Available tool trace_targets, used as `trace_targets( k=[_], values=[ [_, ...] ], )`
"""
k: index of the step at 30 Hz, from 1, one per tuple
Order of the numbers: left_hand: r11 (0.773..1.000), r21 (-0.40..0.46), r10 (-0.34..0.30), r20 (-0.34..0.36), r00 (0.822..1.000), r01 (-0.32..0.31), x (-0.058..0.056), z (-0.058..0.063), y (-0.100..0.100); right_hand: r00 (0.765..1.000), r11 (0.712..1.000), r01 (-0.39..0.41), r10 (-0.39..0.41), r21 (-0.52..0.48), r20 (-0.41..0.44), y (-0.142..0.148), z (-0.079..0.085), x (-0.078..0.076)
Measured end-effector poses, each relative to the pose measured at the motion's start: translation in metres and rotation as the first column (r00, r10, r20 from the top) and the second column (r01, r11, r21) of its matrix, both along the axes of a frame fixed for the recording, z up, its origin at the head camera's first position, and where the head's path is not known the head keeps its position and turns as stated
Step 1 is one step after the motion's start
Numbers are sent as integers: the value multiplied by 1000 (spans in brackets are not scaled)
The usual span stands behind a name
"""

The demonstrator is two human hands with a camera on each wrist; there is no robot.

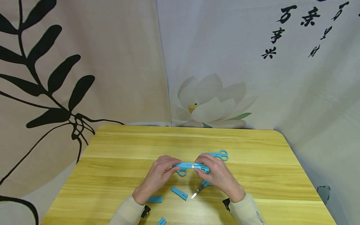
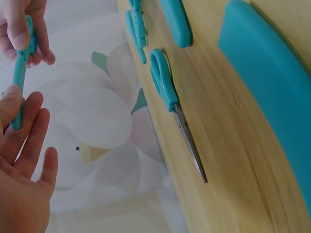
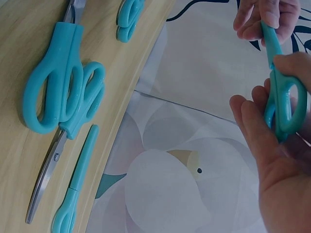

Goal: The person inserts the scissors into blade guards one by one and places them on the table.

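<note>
Yellow wood-grain surface [image 1: 244,143] is backed by pale cloth [image 1: 126,62] printed with dark leaves. Raised above it, a flat light-blue plastic sheath [image 1: 184,165] is pinched by the left grip [image 1: 159,172]; light-blue-handled metal scissors [image 1: 197,166], partly inserted in it, are pinched by the right grip [image 1: 218,174]. Bare-bladed blue-handled scissors [image 1: 199,190] and a loose blue sheath [image 1: 179,193] are seen below, near each other.

A wooden table [image 1: 84,193] with yellowish grain is seen. Behind it, a beige cloth [image 1: 121,62] is hung at the left, and on it a dark leafy branch [image 1: 60,73] is printed. On the whitish cloth [image 1: 225,40] to the right, a pale lotus [image 1: 211,109] is printed low, and black characters [image 1: 310,17] are placed higher.
</note>
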State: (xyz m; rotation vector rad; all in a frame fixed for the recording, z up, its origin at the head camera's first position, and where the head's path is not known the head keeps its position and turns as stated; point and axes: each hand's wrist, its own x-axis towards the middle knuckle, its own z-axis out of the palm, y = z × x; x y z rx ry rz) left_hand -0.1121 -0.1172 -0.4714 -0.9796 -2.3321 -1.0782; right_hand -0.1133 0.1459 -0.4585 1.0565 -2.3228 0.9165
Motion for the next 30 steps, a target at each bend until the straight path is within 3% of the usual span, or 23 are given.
trace_targets(
  k=[30],
  values=[
    [1000, -6, -4, -7, 1000, 4, 0, 1, 2, 1000, 1000, -7, 7, -3, 8, 0, -1, -1]
  ],
)
